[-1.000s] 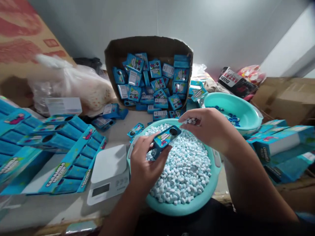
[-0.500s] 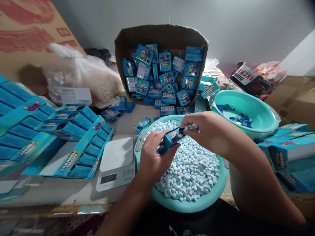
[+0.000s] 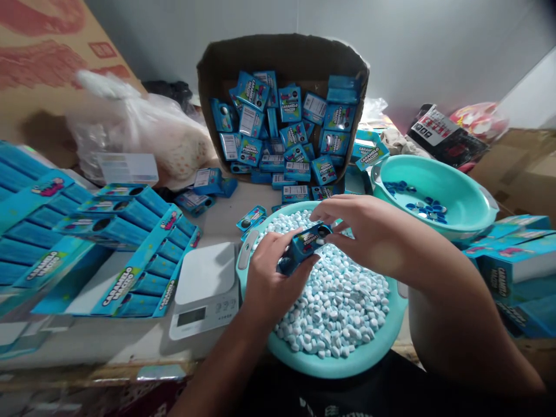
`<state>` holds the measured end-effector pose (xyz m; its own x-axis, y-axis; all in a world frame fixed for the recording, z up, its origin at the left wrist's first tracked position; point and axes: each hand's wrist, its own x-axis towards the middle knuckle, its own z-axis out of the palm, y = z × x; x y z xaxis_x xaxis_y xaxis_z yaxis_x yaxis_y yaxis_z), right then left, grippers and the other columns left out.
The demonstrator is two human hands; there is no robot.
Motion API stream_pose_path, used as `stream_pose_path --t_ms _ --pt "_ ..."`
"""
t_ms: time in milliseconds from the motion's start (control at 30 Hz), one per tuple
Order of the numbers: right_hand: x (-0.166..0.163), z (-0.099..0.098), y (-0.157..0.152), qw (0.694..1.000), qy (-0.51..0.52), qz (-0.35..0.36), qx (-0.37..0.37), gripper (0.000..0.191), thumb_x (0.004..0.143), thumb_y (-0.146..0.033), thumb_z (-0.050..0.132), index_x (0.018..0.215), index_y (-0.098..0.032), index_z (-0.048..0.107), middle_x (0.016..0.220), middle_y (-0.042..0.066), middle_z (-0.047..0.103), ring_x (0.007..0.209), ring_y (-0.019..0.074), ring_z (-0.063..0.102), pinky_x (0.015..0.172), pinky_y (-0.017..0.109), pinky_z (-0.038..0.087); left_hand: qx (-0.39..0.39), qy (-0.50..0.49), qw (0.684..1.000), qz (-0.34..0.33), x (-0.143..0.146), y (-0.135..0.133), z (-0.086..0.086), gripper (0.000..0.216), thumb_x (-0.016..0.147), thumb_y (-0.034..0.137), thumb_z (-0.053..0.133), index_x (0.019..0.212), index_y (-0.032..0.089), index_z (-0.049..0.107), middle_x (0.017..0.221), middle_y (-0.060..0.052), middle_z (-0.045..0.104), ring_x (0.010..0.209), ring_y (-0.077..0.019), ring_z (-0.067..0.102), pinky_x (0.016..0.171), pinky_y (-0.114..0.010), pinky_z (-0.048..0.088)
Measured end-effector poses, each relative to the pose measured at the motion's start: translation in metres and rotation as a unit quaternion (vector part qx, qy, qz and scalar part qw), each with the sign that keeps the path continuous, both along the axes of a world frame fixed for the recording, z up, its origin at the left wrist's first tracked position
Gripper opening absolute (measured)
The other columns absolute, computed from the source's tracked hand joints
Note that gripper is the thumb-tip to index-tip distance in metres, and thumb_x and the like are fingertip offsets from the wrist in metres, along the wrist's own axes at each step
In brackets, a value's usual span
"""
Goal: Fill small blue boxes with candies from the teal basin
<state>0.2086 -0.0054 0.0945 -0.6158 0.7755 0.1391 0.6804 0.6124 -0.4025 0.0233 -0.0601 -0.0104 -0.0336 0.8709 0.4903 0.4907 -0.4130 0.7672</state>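
My left hand (image 3: 273, 269) is closed around a small blue candy box (image 3: 304, 243), held tilted above a turquoise basin (image 3: 334, 366). A round dark hole shows in the end of the box that faces right. My right hand (image 3: 347, 223) is at that end, its bent fingers apart and the fingertips beside the hole. No candies show in its fingers, though part of the palm is hidden. Pale blue and white candies (image 3: 334, 307) fill the basin below both hands.
A white scale (image 3: 206, 286) lies left of the basin. Blue display trays (image 3: 130, 272) stand farther left. Behind is a carton (image 3: 282, 52) of blue boxes. A second turquoise basin (image 3: 460, 185) with blue discs sits at right, near more blue packaging (image 3: 521, 260).
The candies seen in my right hand have gone from view. Its fingers have loosened and shifted slightly at the box's hole. My left hand keeps the box in nearly the same place.
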Motion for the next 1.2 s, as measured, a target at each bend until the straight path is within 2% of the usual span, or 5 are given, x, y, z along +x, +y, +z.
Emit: stream_pose_path --t_ms 233,700,967,1100,1200 --pt "0.005 -0.001 -0.010 0.996 0.080 -0.026 0.012 0.045 0.089 -0.016 0.054 0.133 -0.026 0.059 0.125 0.006 0.069 0.110 0.0232 0.066 0.090 0.036 0.054 0.024 -0.001 1.000 -0.006 -0.001 0.000 0.000 0.043 0.082 0.034 0.077 0.123 0.025 0.066 0.100 -0.006 0.065 0.094 -0.0203 0.064 0.079 -0.035 0.061" --pt "0.013 -0.032 -0.001 0.978 0.135 -0.144 -0.062 0.023 0.085 -0.040 0.072 0.074 -0.020 0.073 0.072 0.000 0.067 0.064 0.0126 0.056 0.059 0.028 0.043 0.038 0.003 0.999 -0.007 -0.002 -0.002 0.001 0.044 0.082 0.031 0.076 0.124 0.023 0.065 0.099 -0.006 0.064 0.091 -0.0192 0.063 0.080 -0.035 0.061" --pt "0.000 -0.039 -0.010 0.956 0.255 -0.145 -0.015 0.028 0.092 -0.039 0.065 0.077 -0.019 0.076 0.074 0.001 0.060 0.066 0.0123 0.054 0.061 0.028 0.041 0.046 -0.002 0.999 0.015 -0.001 -0.005 0.002 0.046 0.081 0.033 0.077 0.124 0.021 0.065 0.103 -0.006 0.065 0.093 -0.0185 0.064 0.078 -0.033 0.060" --pt "0.003 -0.043 -0.010 0.925 0.325 -0.195 0.019 0.037 0.100 -0.045 0.050 0.097 -0.019 0.076 0.077 0.003 0.063 0.071 0.0150 0.060 0.065 0.029 0.045 0.058 0.051 0.995 0.057 -0.027 -0.013 0.020 0.044 0.081 0.032 0.078 0.121 0.021 0.066 0.104 -0.006 0.068 0.093 -0.0184 0.066 0.082 -0.033 0.059" --pt "0.004 -0.060 -0.008 0.963 0.206 -0.173 -0.008 0.039 0.098 -0.050 0.052 0.108 -0.020 0.074 0.097 0.008 0.068 0.087 0.0204 0.065 0.074 0.034 0.050 0.050 0.055 0.987 0.139 -0.068 -0.021 0.029 0.042 0.079 0.032 0.079 0.119 0.023 0.067 0.109 -0.005 0.070 0.096 -0.0205 0.068 0.089 -0.037 0.059"
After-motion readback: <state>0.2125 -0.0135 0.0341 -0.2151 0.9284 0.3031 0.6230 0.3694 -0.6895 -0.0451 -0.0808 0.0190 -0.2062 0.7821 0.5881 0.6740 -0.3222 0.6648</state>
